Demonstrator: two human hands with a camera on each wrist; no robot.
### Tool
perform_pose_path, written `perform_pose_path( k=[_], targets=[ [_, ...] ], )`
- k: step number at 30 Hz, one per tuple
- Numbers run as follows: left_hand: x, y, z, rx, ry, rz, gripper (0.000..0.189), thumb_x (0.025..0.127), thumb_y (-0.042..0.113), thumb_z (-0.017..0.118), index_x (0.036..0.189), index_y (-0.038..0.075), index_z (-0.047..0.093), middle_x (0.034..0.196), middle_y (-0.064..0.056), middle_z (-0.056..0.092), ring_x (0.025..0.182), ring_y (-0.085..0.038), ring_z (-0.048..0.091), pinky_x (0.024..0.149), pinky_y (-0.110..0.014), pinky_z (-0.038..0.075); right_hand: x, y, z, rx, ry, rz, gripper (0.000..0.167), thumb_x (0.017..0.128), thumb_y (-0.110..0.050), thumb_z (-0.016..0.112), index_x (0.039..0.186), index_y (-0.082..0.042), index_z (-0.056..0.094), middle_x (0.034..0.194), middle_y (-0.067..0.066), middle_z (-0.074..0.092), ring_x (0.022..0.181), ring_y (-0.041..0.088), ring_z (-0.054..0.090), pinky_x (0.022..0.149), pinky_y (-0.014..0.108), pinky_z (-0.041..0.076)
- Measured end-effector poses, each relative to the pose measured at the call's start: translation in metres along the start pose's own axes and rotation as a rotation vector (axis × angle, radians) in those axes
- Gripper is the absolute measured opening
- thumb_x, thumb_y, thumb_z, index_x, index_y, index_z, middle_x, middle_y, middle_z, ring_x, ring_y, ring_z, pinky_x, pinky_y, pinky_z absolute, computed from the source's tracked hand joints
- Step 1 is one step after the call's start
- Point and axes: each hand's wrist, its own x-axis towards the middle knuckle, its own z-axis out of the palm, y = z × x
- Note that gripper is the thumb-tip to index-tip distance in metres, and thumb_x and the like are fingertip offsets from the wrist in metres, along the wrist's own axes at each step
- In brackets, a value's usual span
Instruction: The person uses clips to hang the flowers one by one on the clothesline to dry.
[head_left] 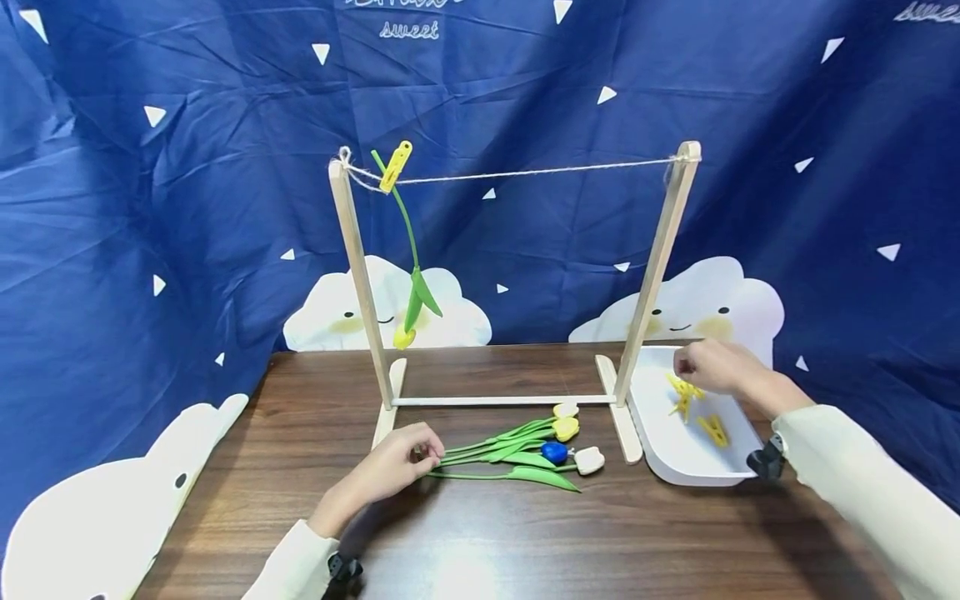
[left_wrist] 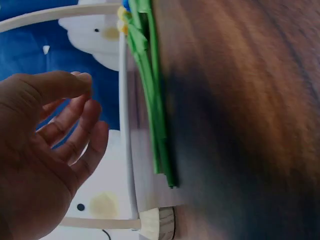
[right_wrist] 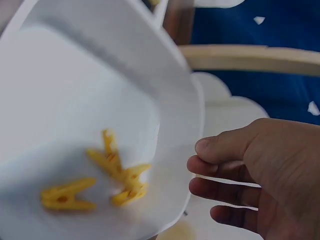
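Note:
My left hand [head_left: 397, 462] hovers by the stem ends of several artificial tulips [head_left: 517, 448] on the table, their yellow, blue and white heads pointing right. In the left wrist view its fingers are loosely bent, apart from the green stems [left_wrist: 152, 100], holding nothing. Over the far part of a white tray [head_left: 686, 477] is my right hand [head_left: 716, 367]. Its fingers curve softly around nothing in the right wrist view, beside the tray's rim. Yellow clothespins [right_wrist: 70, 195] lie inside the tray. A yellow tulip [head_left: 411, 221] hangs head down, held by a yellow clothespin [head_left: 395, 167].
A wooden frame stands at the back of the brown table [head_left: 487, 533]. Its left post [head_left: 360, 283] and right post [head_left: 656, 275] carry a string [head_left: 525, 173] across the top. A white bar [head_left: 502, 401] joins the feet. Behind hangs a blue curtain [head_left: 510, 92] with clouds.

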Motion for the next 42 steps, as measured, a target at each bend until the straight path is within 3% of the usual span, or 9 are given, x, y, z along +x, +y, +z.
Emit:
perform_pose_path(
  k=[4,7,12,21,26,31,34,38,42],
  targets=[
    [-0.001,0.0,0.005,0.147,-0.058,0.004,0.008,0.095,0.006,0.078,0.096,0.012,0.074,0.09,0.007,0.07,0.087,-0.008,0.061,0.078,-0.027,0.055,0.002,0.011,0.011,-0.025,-0.058,0.018,0.012,0.088,-0.009,0.075,0.081,-0.016,0.07,0.076,-0.007,0.061,0.069,0.013,0.051,0.061,0.034,0.044],
    [-0.002,0.0,0.01,0.262,-0.095,0.044,0.008,0.094,0.007,0.078,0.096,0.013,0.075,0.092,0.007,0.073,0.089,-0.009,0.06,0.081,-0.028,0.055,0.005,0.016,0.019,-0.032,-0.114,0.03,0.01,0.087,-0.009,0.075,0.084,-0.017,0.071,0.078,-0.006,0.064,0.071,0.014,0.054,0.062,0.036,0.046],
    [-0.007,0.0,0.017,0.384,-0.128,0.081,0.01,0.095,0.009,0.078,0.102,0.017,0.077,0.098,0.007,0.074,0.095,-0.01,0.066,0.087,-0.03,0.058,0.009,0.021,0.03,-0.036,-0.178,-0.002,0.02,0.081,0.001,0.07,0.085,-0.019,0.071,0.08,-0.005,0.066,0.074,0.015,0.055,0.065,0.037,0.046],
    [-0.008,0.0,0.023,0.419,-0.127,0.04,0.016,0.095,0.005,0.077,0.104,0.018,0.079,0.101,0.006,0.071,0.099,-0.013,0.067,0.089,-0.032,0.059,0.006,0.025,0.046,-0.033,-0.213,-0.06,0.03,0.071,0.004,0.079,0.088,-0.019,0.071,0.087,-0.002,0.065,0.078,0.015,0.057,0.07,0.038,0.052],
    [-0.007,-0.002,0.026,0.475,-0.096,0.062,0.022,0.089,-0.002,0.076,0.1,0.016,0.08,0.097,0.005,0.071,0.094,-0.016,0.066,0.085,-0.033,0.059,0.007,0.026,0.053,-0.024,-0.213,-0.092,0.034,0.065,0.005,0.083,0.088,-0.017,0.07,0.086,0.001,0.062,0.077,0.014,0.057,0.073,0.036,0.054],
    [-0.007,0.001,0.029,0.551,-0.099,0.081,0.021,0.087,0.001,0.075,0.097,0.019,0.079,0.091,0.005,0.067,0.088,-0.016,0.065,0.079,-0.036,0.057,0.007,0.022,0.054,0.004,-0.257,-0.063,0.03,0.07,0.003,0.084,0.087,-0.016,0.068,0.083,-0.002,0.065,0.076,0.013,0.058,0.071,0.033,0.053],
    [-0.009,0.003,0.03,0.539,-0.115,0.045,0.018,0.087,0.005,0.075,0.098,0.019,0.077,0.091,0.006,0.063,0.078,-0.011,0.06,0.07,-0.031,0.054,0.007,0.018,0.054,0.006,-0.257,-0.059,0.022,0.077,-0.005,0.084,0.086,-0.014,0.066,0.079,-0.003,0.065,0.072,0.012,0.056,0.068,0.031,0.05],
    [-0.009,0.003,0.027,0.491,-0.123,-0.007,0.015,0.09,0.01,0.074,0.101,0.02,0.076,0.093,0.007,0.058,0.068,-0.004,0.05,0.059,-0.023,0.044,0.007,0.012,0.054,0.039,-0.322,0.022,0.02,0.089,-0.017,0.081,0.095,-0.01,0.063,0.08,0.0,0.063,0.067,0.013,0.059,0.062,0.028,0.049],
    [-0.008,0.002,0.022,0.466,-0.119,-0.014,0.013,0.094,0.013,0.073,0.104,0.021,0.075,0.093,0.008,0.058,0.067,-0.004,0.05,0.058,-0.023,0.043,0.01,0.006,0.051,0.062,-0.386,0.123,0.026,0.093,-0.022,0.079,0.106,-0.007,0.061,0.081,0.003,0.062,0.066,0.017,0.063,0.059,0.03,0.051]
  ],
)
